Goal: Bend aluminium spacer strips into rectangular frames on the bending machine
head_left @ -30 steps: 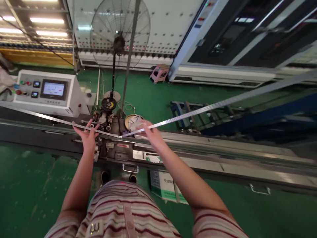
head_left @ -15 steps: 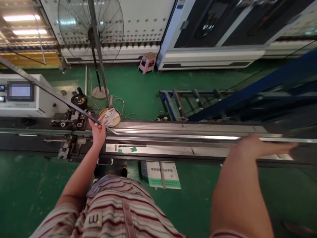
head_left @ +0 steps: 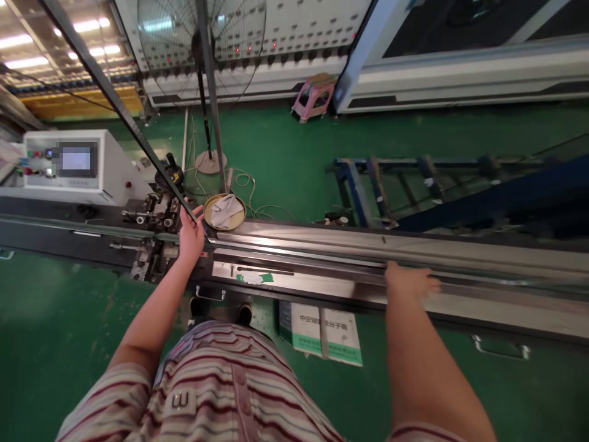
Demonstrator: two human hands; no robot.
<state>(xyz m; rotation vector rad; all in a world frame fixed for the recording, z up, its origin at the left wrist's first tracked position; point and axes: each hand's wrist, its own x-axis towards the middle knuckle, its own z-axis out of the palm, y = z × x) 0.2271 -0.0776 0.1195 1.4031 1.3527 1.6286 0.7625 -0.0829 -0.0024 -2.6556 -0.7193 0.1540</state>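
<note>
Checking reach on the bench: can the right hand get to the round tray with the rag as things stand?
Probably yes. The right hand rests flat on the metal rail, and the rail between it and the round tray looks bare. The left hand, gripping the bent strip, sits beside the tray and is far closer.

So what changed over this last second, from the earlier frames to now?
The right hand left the bend and moved right, laying its side of the metal strip flat on the machine bed. The other side swung up steeply. The left hand stayed by the bend; the tray with cloth is unmoved.
</note>
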